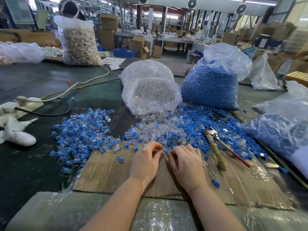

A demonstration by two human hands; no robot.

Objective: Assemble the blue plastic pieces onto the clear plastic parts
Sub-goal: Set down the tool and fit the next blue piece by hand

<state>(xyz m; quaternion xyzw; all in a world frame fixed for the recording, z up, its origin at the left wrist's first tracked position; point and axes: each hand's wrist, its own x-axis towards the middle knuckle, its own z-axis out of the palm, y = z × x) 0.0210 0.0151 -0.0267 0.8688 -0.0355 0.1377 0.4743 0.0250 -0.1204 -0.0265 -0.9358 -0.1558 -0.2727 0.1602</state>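
Both hands meet over cardboard: left hand pinches clear part, right hand pinches blue piece.

A small blue plastic piece sits pinched between the fingertips of the left hand and right hand, near centre above the cardboard; loose blue pieces spread in a heap to the right; clear plastic parts lie scattered at centre; assembled blue-and-clear units pile to the left; farther off, a bag of clear parts lies open beside a full upright bag of blue pieces.
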